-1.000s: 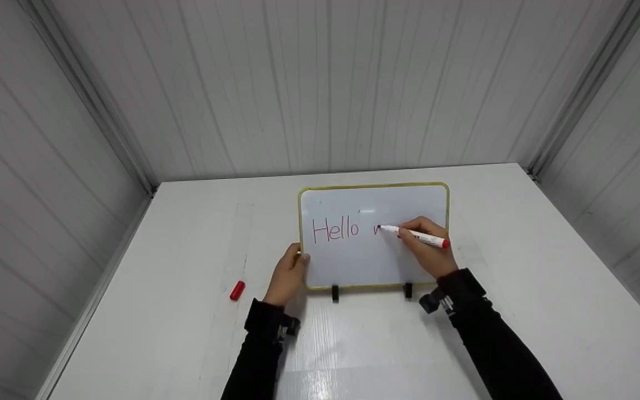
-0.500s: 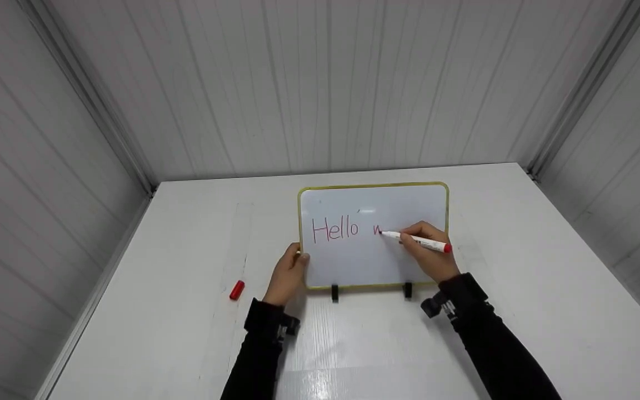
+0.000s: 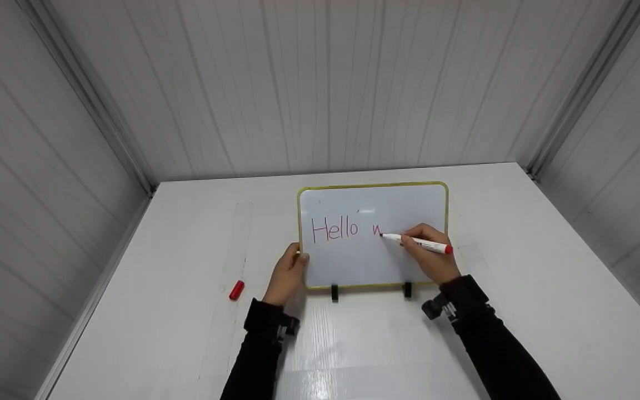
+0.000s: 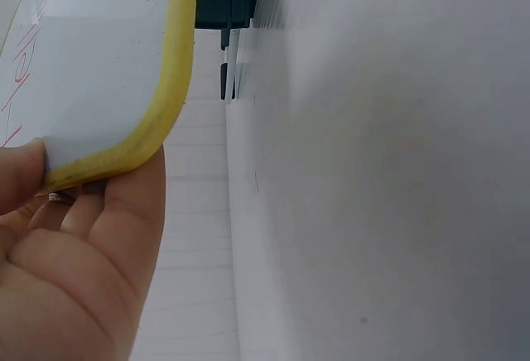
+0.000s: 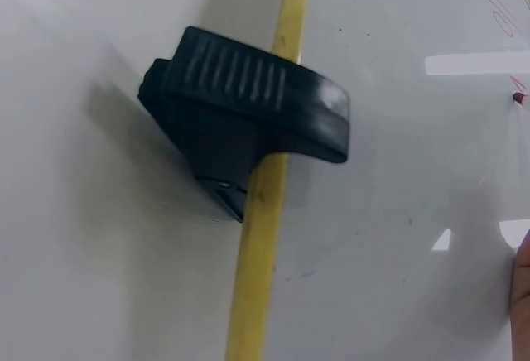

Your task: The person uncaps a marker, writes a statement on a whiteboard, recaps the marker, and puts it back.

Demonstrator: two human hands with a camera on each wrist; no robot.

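Observation:
A small whiteboard (image 3: 353, 261) with a yellow rim stands tilted on two black feet on the white table (image 3: 520, 311). "Hello" is written on it in red, with a fresh stroke further right. My right hand (image 3: 430, 253) holds a white marker (image 3: 417, 242) with a red end, its tip on the board beside that stroke. My left hand (image 3: 286, 275) grips the board's lower left corner (image 4: 116, 150), thumb on the front face. The red marker cap (image 3: 236, 290) lies on the table to the left.
Ribbed grey walls close in the table at the back and both sides. One black foot (image 5: 248, 129) clips the board's yellow rim (image 5: 257, 278), seen close in the right wrist view.
The marker tip has moved down and slightly right, adding to the red stroke after "Hello". My left hand has stayed on the corner.

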